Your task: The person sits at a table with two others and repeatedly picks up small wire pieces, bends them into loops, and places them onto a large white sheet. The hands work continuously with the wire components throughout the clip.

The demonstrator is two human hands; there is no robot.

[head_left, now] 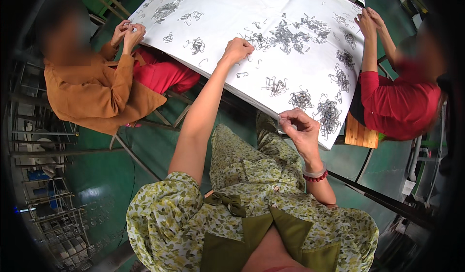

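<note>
My left hand reaches over the white table, its fingers drawn together at the edge of a loose pile of bent wire hooks. Whatever lies between those fingertips is too small to make out. By the near table edge, my right hand pinches a small metal wire piece between thumb and fingers; its full shape is hidden. Close to that hand lie tangled heaps of wire hooks and a larger heap of hooks. A few single hooks lie near my left wrist.
A dense pile of narrow metal clips covers the table's middle. One person in a brown jacket sits at the left edge, another in a red top at the right; both have hands raised by the table. A wooden stool stands right.
</note>
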